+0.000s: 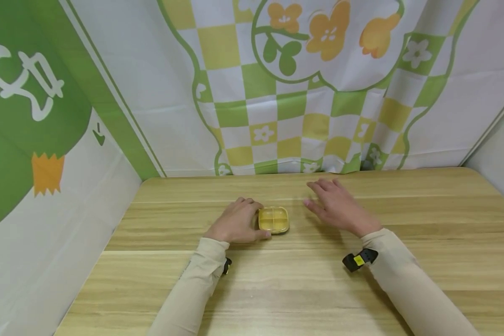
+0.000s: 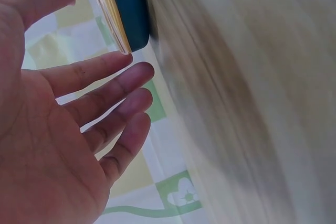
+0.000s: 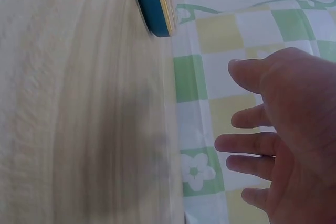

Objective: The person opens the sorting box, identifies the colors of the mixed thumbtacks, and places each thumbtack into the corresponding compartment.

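Sleeves (image 1: 189, 289) of pale beige cloth come in from the lower edge of the head view, one on either side, over a table (image 1: 285, 298) with light wood grain. Near the cuffs sit black wrist devices (image 1: 360, 259), the one on the right bearing a yellow label. Beyond the left cuff, the left hand (image 1: 237, 221) lies with its fingers loosely extended, thumb and forefinger parted around the left end of a small box (image 1: 274, 220); the thumb tip is at the near edge and the forefinger by the far left corner, neither curled round it, and how firmly they press cannot be told. The box sits flat on the wood between the two hands, much closer to the left one, showing four yellow compartments from above and a dark teal side in both wrist views. Well apart from it on the other side, the right hand (image 1: 338, 207) is open-fingered and holds nothing, palm toward the box, thumb apart from the fingers. Past the table's far edge hangs a curtain (image 1: 291, 109) with green, yellow and white checks and orange flowers; a green and white hanging (image 1: 21, 116) with white lettering covers the left side.
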Demonstrator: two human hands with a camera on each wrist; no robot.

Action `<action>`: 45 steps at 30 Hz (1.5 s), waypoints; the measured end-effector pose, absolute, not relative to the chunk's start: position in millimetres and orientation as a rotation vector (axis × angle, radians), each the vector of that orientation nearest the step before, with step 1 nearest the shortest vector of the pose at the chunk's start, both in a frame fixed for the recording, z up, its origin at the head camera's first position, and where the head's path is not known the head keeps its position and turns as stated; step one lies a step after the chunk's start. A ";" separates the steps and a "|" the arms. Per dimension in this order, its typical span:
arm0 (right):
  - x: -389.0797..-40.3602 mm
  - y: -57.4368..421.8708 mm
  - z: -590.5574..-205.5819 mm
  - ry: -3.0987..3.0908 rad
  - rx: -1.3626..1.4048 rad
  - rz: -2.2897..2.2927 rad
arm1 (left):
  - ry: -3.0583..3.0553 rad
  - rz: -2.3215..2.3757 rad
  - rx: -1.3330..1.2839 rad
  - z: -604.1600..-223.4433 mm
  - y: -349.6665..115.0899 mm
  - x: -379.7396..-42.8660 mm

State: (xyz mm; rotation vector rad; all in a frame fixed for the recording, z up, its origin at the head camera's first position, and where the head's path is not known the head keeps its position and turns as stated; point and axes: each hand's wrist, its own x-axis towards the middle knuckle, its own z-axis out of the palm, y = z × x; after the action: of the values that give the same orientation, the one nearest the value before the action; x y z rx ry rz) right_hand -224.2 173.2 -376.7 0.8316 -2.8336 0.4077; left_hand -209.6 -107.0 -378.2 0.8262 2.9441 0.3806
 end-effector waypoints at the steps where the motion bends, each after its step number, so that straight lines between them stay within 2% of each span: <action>1: -224.0 172.3 -377.1 -2.834 0.834 0.407 | 2.940 0.386 0.832 -378.3 -106.9 -209.5; 20: -216.4 155.8 -380.8 -2.928 0.890 0.482 | 2.885 0.414 0.894 -376.0 -101.1 -204.9; 45: -204.3 139.6 -379.3 -2.880 1.155 0.456 | 2.843 0.385 0.953 -371.7 -92.0 -197.2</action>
State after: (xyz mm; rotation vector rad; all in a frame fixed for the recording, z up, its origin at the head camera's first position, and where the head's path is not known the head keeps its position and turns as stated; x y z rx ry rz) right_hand -204.3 139.6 -379.3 1.1549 -2.8799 0.4559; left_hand -197.2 -92.0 -371.7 0.9529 2.8432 0.3853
